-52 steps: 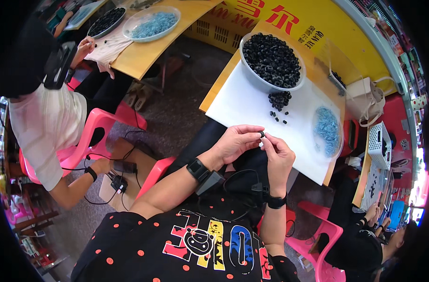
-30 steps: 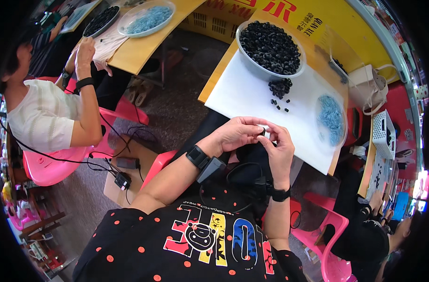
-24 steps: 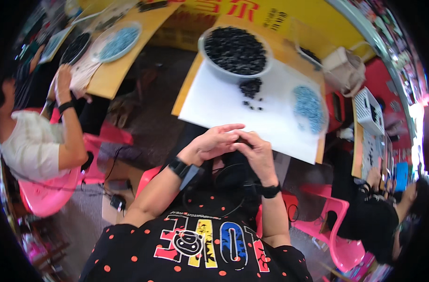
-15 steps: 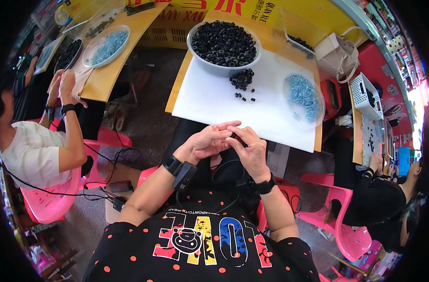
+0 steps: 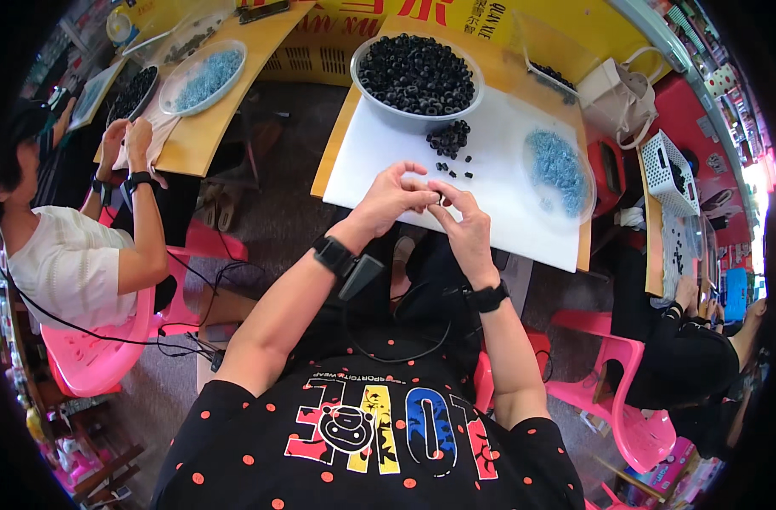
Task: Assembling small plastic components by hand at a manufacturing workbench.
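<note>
Over the near edge of the white sheet, my left hand and my right hand meet at the fingertips. Both pinch a small dark ring-like part, largely covered by the fingers. Beyond them, a small heap of black parts lies on the sheet, with several loose ones scattered nearer. A grey-white bowl behind the heap is piled with black ring-shaped parts. To the right, thin light-blue pieces are spread in a shallow clear dish.
A beige handbag stands at the table's back right, near a clear tray of black parts. To the left, another person sits at a wooden table with similar dishes. Pink chairs flank me, and cables run across the floor.
Both my hands have moved forward and up, from beside the table edge to over the sheet's near edge. The fingers have shifted around the small part; the view has tilted slightly.
</note>
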The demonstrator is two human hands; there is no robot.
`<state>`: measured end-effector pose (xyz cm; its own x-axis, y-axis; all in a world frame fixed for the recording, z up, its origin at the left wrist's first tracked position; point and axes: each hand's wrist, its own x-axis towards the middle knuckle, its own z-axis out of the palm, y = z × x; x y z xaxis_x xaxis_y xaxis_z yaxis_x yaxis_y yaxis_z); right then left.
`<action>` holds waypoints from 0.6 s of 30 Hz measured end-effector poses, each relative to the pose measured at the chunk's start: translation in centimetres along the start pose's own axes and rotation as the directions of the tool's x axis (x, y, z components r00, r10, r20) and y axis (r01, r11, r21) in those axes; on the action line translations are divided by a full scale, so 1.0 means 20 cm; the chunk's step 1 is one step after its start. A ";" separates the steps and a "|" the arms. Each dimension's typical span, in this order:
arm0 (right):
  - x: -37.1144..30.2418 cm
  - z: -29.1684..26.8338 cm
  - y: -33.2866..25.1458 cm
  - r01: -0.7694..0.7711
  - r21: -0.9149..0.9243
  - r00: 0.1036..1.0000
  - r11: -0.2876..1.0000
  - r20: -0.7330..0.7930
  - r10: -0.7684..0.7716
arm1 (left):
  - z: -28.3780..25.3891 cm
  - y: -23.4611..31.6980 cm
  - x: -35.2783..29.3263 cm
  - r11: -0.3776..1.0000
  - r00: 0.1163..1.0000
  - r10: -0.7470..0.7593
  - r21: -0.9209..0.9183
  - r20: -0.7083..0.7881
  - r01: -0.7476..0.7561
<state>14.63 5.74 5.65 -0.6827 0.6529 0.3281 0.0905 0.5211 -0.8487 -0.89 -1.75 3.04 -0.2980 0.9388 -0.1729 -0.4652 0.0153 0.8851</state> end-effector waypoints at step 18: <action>0.14 0.00 0.23 0.006 -0.056 1.000 0.998 -0.028 -0.007 | -0.02 -0.04 0.11 0.365 0.780 0.581 0.782 0.232 -0.505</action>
<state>13.07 10.01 2.65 -0.6624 0.6644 0.3460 0.1270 0.5548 -0.8222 -1.48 0.10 1.77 -0.3092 0.8213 0.4794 0.6323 -0.1991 0.7487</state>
